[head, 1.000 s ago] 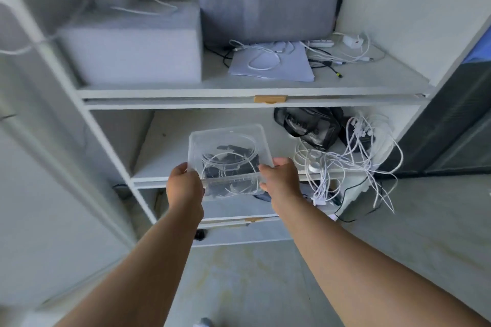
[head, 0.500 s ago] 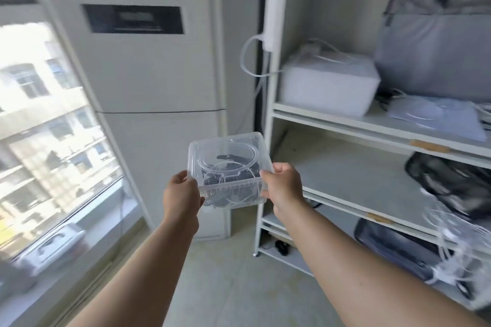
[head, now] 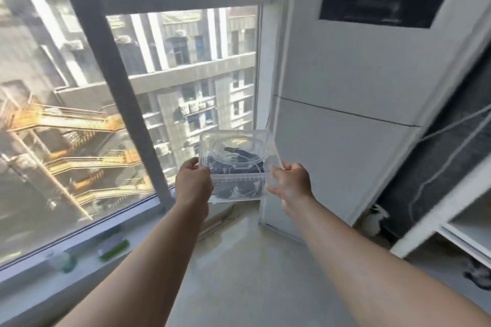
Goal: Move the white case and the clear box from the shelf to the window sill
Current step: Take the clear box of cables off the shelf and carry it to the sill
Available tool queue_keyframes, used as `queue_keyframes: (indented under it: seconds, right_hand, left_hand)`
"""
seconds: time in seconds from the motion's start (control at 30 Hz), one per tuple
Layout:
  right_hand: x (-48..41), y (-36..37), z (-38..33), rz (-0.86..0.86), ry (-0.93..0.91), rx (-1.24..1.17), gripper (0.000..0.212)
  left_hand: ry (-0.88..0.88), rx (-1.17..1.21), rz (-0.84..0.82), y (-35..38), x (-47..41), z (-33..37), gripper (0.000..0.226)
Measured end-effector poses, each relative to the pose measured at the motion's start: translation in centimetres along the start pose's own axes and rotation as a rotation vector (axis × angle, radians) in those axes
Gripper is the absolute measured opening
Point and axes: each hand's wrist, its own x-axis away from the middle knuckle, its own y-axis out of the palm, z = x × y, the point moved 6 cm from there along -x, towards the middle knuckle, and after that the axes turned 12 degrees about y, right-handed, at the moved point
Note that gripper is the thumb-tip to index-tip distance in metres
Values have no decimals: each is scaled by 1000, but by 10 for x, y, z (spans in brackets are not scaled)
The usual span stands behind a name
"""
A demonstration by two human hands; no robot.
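I hold the clear box (head: 239, 156), a lidded transparent plastic container with dark cables inside, level in the air in front of the window. My left hand (head: 192, 184) grips its left side and my right hand (head: 289, 184) grips its right side. The window sill (head: 87, 271) runs low along the bottom of the glass, below and to the left of the box. The box is above the sill's right end, apart from it. The white case is not in view.
A tall white floor-standing air conditioner (head: 353, 114) stands right of the window. The white shelf (head: 435, 220) edge shows at the far right. A green-and-white object (head: 114, 247) and a blurred small item (head: 62, 261) lie on the sill. A grey window frame post (head: 117, 82) crosses the glass.
I have turned left from the shelf to the window, carrying the clear box in both hands. The shelf has slid to the right edge of view.
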Motion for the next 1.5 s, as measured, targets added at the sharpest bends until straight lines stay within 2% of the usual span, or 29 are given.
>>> queue_keyframes:
  seconds: [0.27, 0.43, 0.57, 0.77, 0.9, 1.17, 1.5]
  right_hand:
    - [-77, 131, 0, -123, 32, 141, 7]
    - [-160, 202, 4, -238, 59, 226, 8]
    - [-228, 244, 20, -322, 91, 278, 8]
    - [-318, 284, 69, -329, 152, 316, 10]
    - [-377, 313, 133, -322, 238, 290, 15]
    - [-479, 363, 244, -258, 352, 176, 22]
    - [-538, 398, 317, -224, 364, 166, 25]
  left_hand:
    - [-88, 21, 200, -45, -111, -50, 45]
    - [-152, 44, 342, -41, -183, -90, 28]
    - [-223, 51, 442, -31, -243, -139, 42]
    - [-310, 69, 533, -15, -297, -212, 35]
    - [-334, 18, 533, -16, -334, -282, 31]
    - [-377, -67, 471, -19, -420, -421, 51]
    - [-327, -173, 364, -30, -464, -508, 57]
